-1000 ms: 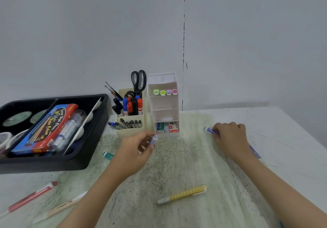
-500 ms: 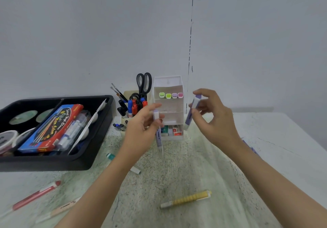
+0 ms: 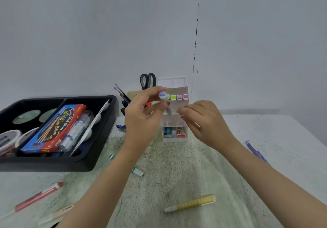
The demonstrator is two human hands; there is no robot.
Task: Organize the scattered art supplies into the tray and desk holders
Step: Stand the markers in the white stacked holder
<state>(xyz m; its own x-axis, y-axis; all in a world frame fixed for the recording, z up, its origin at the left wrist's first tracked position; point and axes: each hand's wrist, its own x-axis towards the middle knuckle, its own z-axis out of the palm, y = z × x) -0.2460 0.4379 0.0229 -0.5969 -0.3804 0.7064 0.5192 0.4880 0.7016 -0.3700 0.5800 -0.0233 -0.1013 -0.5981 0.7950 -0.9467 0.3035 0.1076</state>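
The left hand (image 3: 141, 116) pinches a cylindrical, lilac-capped marker (image 3: 162, 95) before the white plastic tiered holder (image 3: 172, 82). The right hand (image 3: 203, 121) curls loosely just right; its grip cannot be told.

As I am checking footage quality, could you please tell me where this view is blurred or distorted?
Head view: the left hand and its lilac-capped marker are motion-smeared; the right hand is soft too; the red pen at the lower-left edge looks stretched; the yellow ribbed pen is sharper; no glare.
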